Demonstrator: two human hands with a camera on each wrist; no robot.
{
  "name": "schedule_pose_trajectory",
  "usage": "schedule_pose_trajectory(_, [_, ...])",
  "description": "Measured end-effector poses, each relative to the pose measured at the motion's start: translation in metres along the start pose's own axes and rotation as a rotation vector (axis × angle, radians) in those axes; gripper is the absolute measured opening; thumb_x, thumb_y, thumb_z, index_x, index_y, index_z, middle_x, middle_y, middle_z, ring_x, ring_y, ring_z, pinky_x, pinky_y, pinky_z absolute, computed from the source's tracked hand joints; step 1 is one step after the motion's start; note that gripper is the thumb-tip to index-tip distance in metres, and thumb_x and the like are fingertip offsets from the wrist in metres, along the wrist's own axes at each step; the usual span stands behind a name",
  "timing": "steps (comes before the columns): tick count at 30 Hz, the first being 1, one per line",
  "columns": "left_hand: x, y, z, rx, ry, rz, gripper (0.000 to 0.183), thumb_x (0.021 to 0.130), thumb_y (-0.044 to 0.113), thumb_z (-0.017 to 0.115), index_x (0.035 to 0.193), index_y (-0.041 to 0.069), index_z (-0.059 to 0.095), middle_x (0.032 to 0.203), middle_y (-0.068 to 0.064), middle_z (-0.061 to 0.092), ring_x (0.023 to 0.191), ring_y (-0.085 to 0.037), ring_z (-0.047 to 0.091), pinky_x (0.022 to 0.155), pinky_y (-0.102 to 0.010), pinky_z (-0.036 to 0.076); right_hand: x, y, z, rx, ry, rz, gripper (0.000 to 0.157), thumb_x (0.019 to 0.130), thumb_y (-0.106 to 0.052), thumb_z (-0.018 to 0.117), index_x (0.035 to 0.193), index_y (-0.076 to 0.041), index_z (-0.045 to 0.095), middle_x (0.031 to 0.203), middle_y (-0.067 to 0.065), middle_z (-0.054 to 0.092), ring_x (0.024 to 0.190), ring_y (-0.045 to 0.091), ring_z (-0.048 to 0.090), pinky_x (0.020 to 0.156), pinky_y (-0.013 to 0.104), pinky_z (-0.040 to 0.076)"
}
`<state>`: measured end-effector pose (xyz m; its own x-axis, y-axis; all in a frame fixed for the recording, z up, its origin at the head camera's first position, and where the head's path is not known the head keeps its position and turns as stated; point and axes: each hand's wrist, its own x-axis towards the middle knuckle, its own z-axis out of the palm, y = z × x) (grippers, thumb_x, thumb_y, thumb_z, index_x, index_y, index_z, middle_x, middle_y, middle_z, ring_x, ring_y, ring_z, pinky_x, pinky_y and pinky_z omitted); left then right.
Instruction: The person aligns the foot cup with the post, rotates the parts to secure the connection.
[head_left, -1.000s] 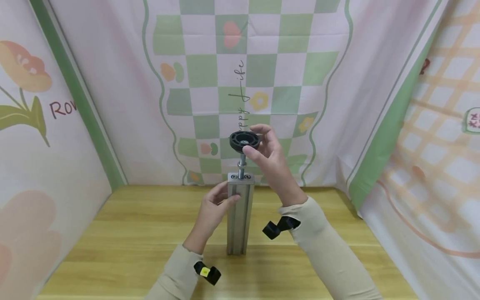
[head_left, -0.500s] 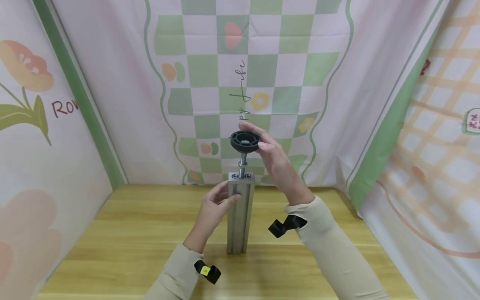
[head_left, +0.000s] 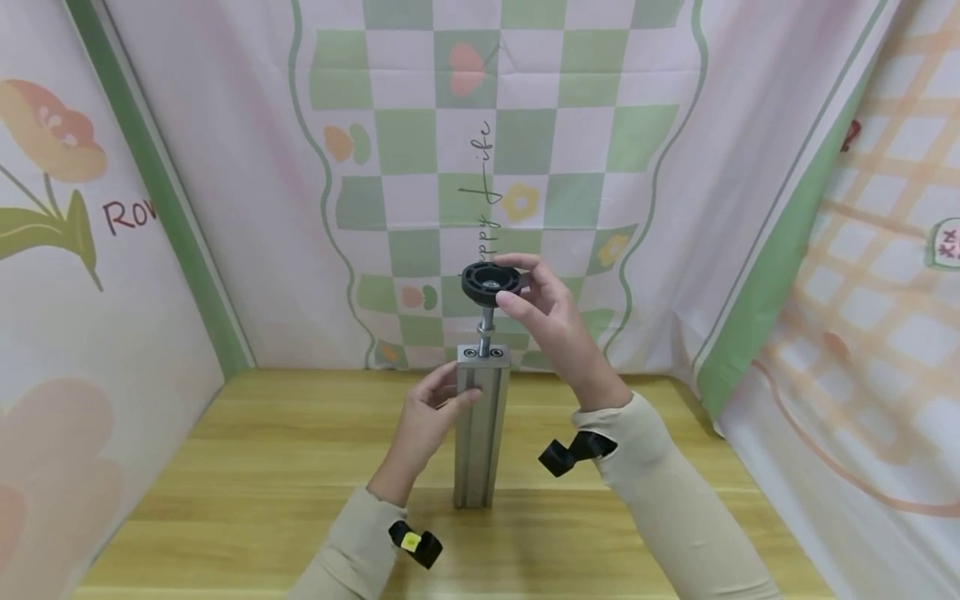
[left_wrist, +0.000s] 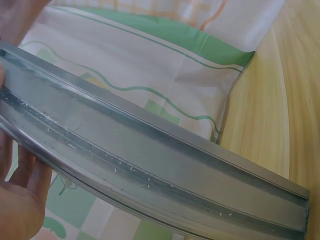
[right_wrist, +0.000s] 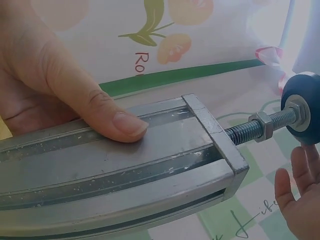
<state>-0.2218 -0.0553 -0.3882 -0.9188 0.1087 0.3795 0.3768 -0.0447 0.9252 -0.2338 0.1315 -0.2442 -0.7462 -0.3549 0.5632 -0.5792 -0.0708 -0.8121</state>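
Note:
An aluminium profile (head_left: 478, 442) stands upright on the wooden table, a bolted plate capping its top. My left hand (head_left: 422, 425) holds it near the upper end, thumb on the near face and fingers behind. From the cap rises a threaded rod (right_wrist: 244, 134) carrying a hex nut (right_wrist: 264, 125). The rod ends in a round black levelling foot (head_left: 476, 293), hollow side up. My right hand (head_left: 558, 333) holds this foot's rim from the right, thumb at the near edge and a finger at the far edge. In the left wrist view, pale specks lie in the profile's grooves (left_wrist: 115, 162).
The wood-grain table (head_left: 247, 467) spreads around the profile's base. A checked green-and-white curtain (head_left: 405, 142) hangs behind, with printed cloth at both sides. A black mount (head_left: 577, 452) sits on my right wrist, another black mount (head_left: 425, 550) on my left.
My right fingers opened and slid to the foot's far right side half a second ago, then came back round its rim. My left hand and the profile have stayed in place.

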Motion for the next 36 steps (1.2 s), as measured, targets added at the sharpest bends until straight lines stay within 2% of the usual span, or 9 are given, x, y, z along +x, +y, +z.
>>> schedule_pose_trajectory(6, [-0.0007,0.001,-0.0003,-0.018,-0.012,0.005,0.048,0.091,0.029,0.077,0.135,0.016,0.063,0.121,-0.004,0.066,0.107,-0.022,0.064,0.088,-0.036,0.054,0.0011,-0.0004,0.003,0.0,0.043,-0.004,0.053,0.092,-0.034,0.072,0.136,-0.014,0.05,0.113,0.017,0.053,0.102,0.031,0.058,0.088,0.034,0.051])
schedule_pose_trajectory(9, [-0.0008,0.0016,-0.0003,-0.031,-0.017,0.012,0.047,0.091,0.027,0.077,0.134,0.015,0.064,0.121,-0.005,0.066,0.107,-0.022,0.065,0.087,-0.035,0.055,0.002,-0.0001,0.0052,-0.012,0.062,-0.036,0.061,0.089,-0.039,0.076,0.137,-0.015,0.049,0.114,0.014,0.052,0.101,0.03,0.055,0.083,0.032,0.051])
schedule_pose_trajectory(11, [-0.0007,0.0018,-0.0002,-0.032,-0.017,0.009,0.048,0.091,0.028,0.077,0.134,0.015,0.064,0.121,-0.005,0.066,0.106,-0.022,0.065,0.086,-0.035,0.055,0.0029,0.0002,0.0061,-0.034,0.056,-0.069,0.061,0.092,-0.039,0.07,0.141,-0.013,0.045,0.125,0.012,0.05,0.109,0.029,0.053,0.089,0.034,0.049])
schedule_pose_trajectory(15, [-0.0005,0.0022,0.0001,-0.036,-0.012,-0.001,0.051,0.09,0.031,0.078,0.135,0.013,0.063,0.121,-0.005,0.066,0.106,-0.022,0.065,0.086,-0.034,0.055,0.0064,0.0019,0.0065,-0.006,-0.012,-0.129,0.057,0.1,-0.03,0.043,0.151,-0.006,0.035,0.148,0.01,0.041,0.128,0.027,0.046,0.111,0.043,0.032])
schedule_pose_trajectory(17, [-0.0005,0.0023,0.0002,-0.035,-0.009,-0.006,0.052,0.089,0.032,0.078,0.136,0.013,0.063,0.122,-0.006,0.066,0.106,-0.022,0.065,0.086,-0.034,0.055,0.0078,0.0031,0.0063,0.036,-0.057,-0.143,0.058,0.1,-0.027,0.033,0.153,-0.003,0.033,0.151,0.011,0.04,0.134,0.026,0.043,0.116,0.044,0.023])
schedule_pose_trajectory(19, [-0.0005,0.0023,0.0001,-0.034,-0.006,-0.009,0.053,0.089,0.032,0.079,0.136,0.013,0.063,0.122,-0.006,0.066,0.106,-0.022,0.065,0.086,-0.034,0.055,0.0081,0.0043,0.0064,0.102,-0.095,-0.144,0.058,0.1,-0.025,0.029,0.153,0.0,0.032,0.151,0.013,0.04,0.132,0.03,0.046,0.116,0.046,0.022])
schedule_pose_trajectory(27, [-0.001,0.0015,0.0002,-0.026,-0.007,-0.01,0.053,0.089,0.029,0.078,0.137,0.012,0.062,0.126,-0.005,0.064,0.106,-0.021,0.065,0.087,-0.033,0.054,0.0062,0.0064,0.0067,0.158,-0.111,-0.156,0.056,0.102,-0.02,0.025,0.153,0.001,0.034,0.153,0.013,0.041,0.139,0.031,0.039,0.116,0.045,0.024])
schedule_pose_trajectory(36, [-0.0016,0.002,-0.0003,-0.031,-0.006,-0.02,0.049,0.09,0.023,0.078,0.136,0.014,0.062,0.125,-0.006,0.065,0.106,-0.022,0.065,0.088,-0.036,0.054,0.005,0.008,0.0041,0.114,-0.092,-0.157,0.051,0.101,-0.019,0.033,0.148,0.0,0.042,0.15,0.014,0.045,0.135,0.031,0.044,0.113,0.043,0.031])
